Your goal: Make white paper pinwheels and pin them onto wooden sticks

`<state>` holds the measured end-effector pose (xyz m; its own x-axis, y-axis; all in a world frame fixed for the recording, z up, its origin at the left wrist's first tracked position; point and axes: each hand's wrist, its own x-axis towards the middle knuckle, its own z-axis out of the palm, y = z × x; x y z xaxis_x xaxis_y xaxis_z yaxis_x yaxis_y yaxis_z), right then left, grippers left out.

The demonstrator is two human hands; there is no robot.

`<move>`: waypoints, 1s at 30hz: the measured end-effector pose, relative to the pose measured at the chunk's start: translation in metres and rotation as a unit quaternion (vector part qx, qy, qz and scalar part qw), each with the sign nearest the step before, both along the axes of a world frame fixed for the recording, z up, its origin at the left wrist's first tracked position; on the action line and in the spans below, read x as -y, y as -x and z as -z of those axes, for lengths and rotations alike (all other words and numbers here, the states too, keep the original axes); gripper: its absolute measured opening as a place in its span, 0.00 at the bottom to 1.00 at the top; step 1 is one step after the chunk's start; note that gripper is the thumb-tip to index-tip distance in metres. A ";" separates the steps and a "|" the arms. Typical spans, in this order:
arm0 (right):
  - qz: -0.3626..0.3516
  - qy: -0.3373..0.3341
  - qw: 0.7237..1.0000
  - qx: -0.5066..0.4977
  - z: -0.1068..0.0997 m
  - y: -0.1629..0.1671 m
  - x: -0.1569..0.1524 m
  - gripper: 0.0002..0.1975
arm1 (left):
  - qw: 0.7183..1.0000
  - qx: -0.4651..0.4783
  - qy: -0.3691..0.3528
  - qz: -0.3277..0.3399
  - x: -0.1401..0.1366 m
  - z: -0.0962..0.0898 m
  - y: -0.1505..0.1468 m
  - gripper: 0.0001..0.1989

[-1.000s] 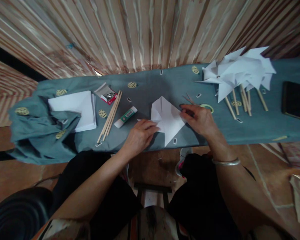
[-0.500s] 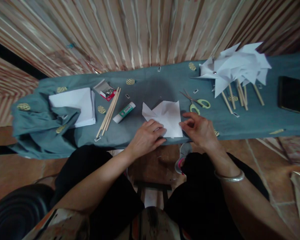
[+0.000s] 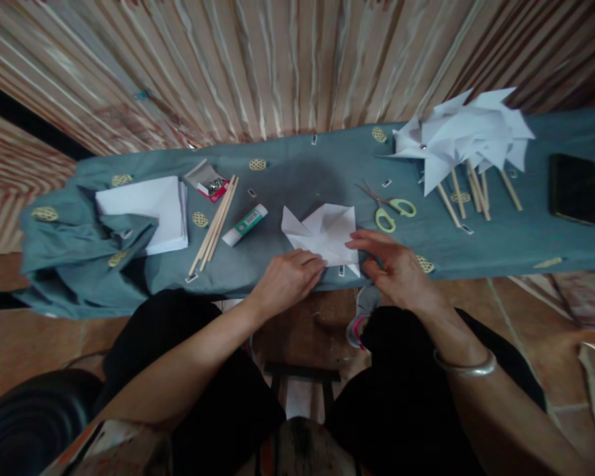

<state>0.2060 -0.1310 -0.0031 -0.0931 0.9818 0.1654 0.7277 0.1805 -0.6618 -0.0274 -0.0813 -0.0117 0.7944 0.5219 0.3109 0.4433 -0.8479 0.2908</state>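
A half-folded white paper pinwheel (image 3: pixel 327 228) lies near the table's front edge, two points standing up at its upper left and a flap turned in at the lower right. My left hand (image 3: pixel 293 274) is closed, fingers together, its fingertips holding the lower left of the paper down. Over the right edge of the paper, my right hand (image 3: pixel 394 264) has its index finger stretched onto it, with the thumb apart below. Green-handled scissors (image 3: pixel 387 203) lie open just beyond my right hand. A glue stick (image 3: pixel 245 225) rests to the left of the paper.
Several wooden sticks (image 3: pixel 215 225) and a small open box of metal pins (image 3: pixel 212 184) lie left of the glue stick. Further left is a paper stack (image 3: pixel 171 215). Finished pinwheels on sticks (image 3: pixel 469 135) and a dark phone (image 3: pixel 574 188) occupy the right of the cloth-covered table (image 3: pixel 302 168).
The paper's lower-right corner, flat before, is now folded inward. My right hand has moved slightly left and over the paper's edge; my left hand has shifted slightly down.
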 end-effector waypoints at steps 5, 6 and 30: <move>-0.017 0.058 0.991 -0.116 -0.001 0.005 -0.005 0.11 | 1.000 -0.006 0.012 0.000 0.001 -0.003 0.004 0.12; -0.020 0.061 0.989 -0.134 -0.003 0.007 -0.005 0.08 | 1.000 -0.005 0.014 0.001 0.002 -0.004 0.005 0.12; 0.031 -0.012 0.999 -0.040 0.005 0.037 -0.017 0.05 | 0.999 -0.005 0.037 0.026 0.007 0.001 0.015 0.14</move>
<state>0.1686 -0.1137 -0.0080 -0.0170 0.9811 0.1926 0.6834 0.1520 -0.7140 -0.0419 -0.0884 -0.0130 0.8242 0.5006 0.2647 0.4022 -0.8465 0.3488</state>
